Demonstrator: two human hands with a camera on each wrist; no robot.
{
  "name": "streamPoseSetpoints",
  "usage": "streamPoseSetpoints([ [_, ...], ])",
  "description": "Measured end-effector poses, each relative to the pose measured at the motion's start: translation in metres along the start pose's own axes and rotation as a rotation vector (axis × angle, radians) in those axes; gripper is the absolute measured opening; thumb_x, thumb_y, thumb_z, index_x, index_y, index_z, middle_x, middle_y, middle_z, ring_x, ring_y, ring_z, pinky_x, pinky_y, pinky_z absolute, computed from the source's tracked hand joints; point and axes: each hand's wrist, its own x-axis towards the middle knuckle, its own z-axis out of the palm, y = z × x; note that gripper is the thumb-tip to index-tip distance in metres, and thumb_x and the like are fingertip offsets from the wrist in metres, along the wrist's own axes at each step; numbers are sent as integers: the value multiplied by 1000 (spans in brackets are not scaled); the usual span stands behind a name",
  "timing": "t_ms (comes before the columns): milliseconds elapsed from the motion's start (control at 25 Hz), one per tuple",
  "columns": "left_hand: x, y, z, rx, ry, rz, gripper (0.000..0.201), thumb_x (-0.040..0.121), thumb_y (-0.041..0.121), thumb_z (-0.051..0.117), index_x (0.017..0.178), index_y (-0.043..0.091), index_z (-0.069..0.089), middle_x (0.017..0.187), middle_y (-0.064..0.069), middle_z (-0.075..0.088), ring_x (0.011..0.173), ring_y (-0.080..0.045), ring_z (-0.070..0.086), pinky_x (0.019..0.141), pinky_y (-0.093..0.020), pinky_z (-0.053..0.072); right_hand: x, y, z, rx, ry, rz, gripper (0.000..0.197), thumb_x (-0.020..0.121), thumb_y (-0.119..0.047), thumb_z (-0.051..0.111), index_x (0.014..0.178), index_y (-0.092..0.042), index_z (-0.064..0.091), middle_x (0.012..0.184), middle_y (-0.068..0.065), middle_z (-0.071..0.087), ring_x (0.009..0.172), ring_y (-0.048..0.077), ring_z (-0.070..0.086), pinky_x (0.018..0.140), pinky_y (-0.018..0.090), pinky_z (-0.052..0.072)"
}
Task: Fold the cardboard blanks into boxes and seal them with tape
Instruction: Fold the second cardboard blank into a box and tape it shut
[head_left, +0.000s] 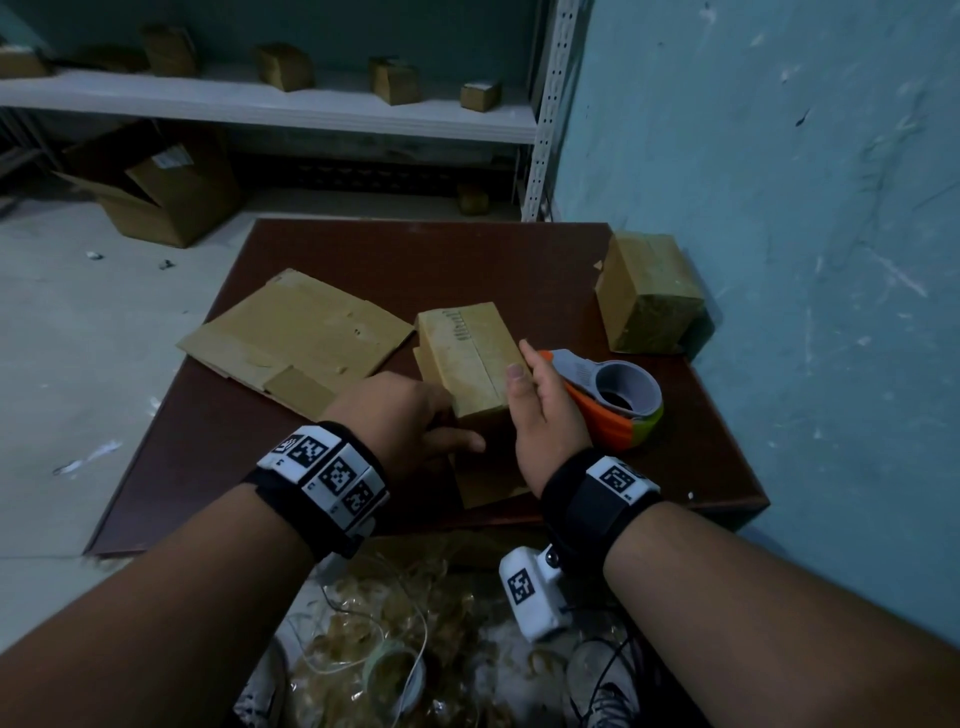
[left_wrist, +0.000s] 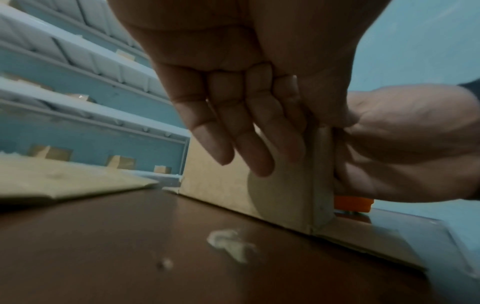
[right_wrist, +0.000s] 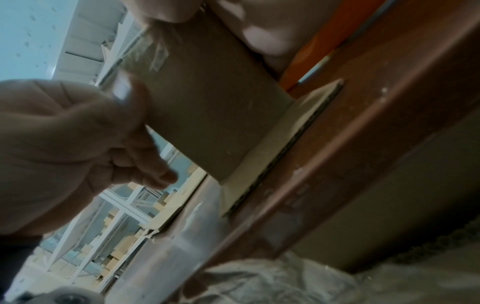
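- Currently I count two boxes on the table (head_left: 218, 447): centre box (head_left: 467, 358), sealed box (head_left: 644, 296).
- Left hand (head_left: 400, 415), fingers straight, and right hand (head_left: 545, 415), fingers extended, press its sides.
- One flat blank (head_left: 296, 338); tape dispenser (head_left: 618, 400) behind my right hand.

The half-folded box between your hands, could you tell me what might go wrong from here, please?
1. The box has a bottom flap splayed flat toward the table edge; lifting carelessly could catch or crease it.
2. The tape dispenser sits right behind the right hand; a sideways move could knock it.
3. The left hand only rests its fingers against the side, so the box may skew.
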Motion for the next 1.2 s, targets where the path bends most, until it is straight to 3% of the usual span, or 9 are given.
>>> streamPoseSetpoints([
  [120,1,4,-6,16,-30,-18,66,77,83,11,71,30,49,69,5,58,63,-13,55,62,-27,40,-1,-2,-2,9,-16,3,65,104,-59,40,163,-34,28,161,-8,43,137,0,40,103,20,34],
  [280,5,6,-6,-35,-10,-54,75,74,81,5,75,24,55,74,0,64,69,-18,62,69,-32,50,-3,-4,-3,13,-11,16,66,104,-59,35,164,-32,24,163,-8,39,138,-1,36,100,14,30],
  [400,3,7,-3,-36,-14,-27,81,73,84,4,82,23,57,78,0,65,72,-18,62,71,-37,54,-3,-3,-4,12,18,31,64,106,-57,35,164,-31,27,161,-8,41,127,-7,33,85,-5,25],
  [480,3,8,-2,-45,-8,-24,82,75,84,6,84,22,59,79,1,65,72,-18,62,71,-38,53,-1,-2,-4,14,27,30,62,107,-55,35,163,-29,29,160,-8,43,126,-7,33,89,-1,27],
  [640,-3,10,-3,-173,40,-85,76,83,88,16,77,25,58,71,3,62,63,-15,60,64,-38,52,5,-1,-4,5,16,4,57,108,-51,38,159,-25,39,155,-6,50,142,7,45,106,21,35],
  [720,-5,14,-6,-354,54,-213,69,78,87,37,76,22,59,70,2,65,63,-16,62,62,-37,53,9,-3,-6,-17,6,-3,55,109,-49,39,159,-24,40,157,-6,49,144,11,44,108,23,35],
  [880,2,9,-10,-802,238,-538,47,79,58,77,84,16,56,75,0,68,65,-14,68,55,-31,55,15,-4,-10,-21,8,-12,52,110,-43,42,159,-26,38,154,-6,50,139,11,49,102,22,39],
  [1040,8,1,-10,-1169,181,-779,68,78,60,80,127,18,57,118,-8,66,93,-30,74,69,-48,65,20,1,-9,44,40,-1,36,103,-50,55,131,-29,63,117,-9,74,108,10,70,94,39,59],
  [1200,7,16,-14,-1330,236,-743,55,72,66,81,110,29,66,113,-4,75,98,-29,74,86,-53,62,16,-9,-6,30,12,-132,45,95,-61,57,130,-34,67,124,-11,70,113,6,67,99,42,58],
])
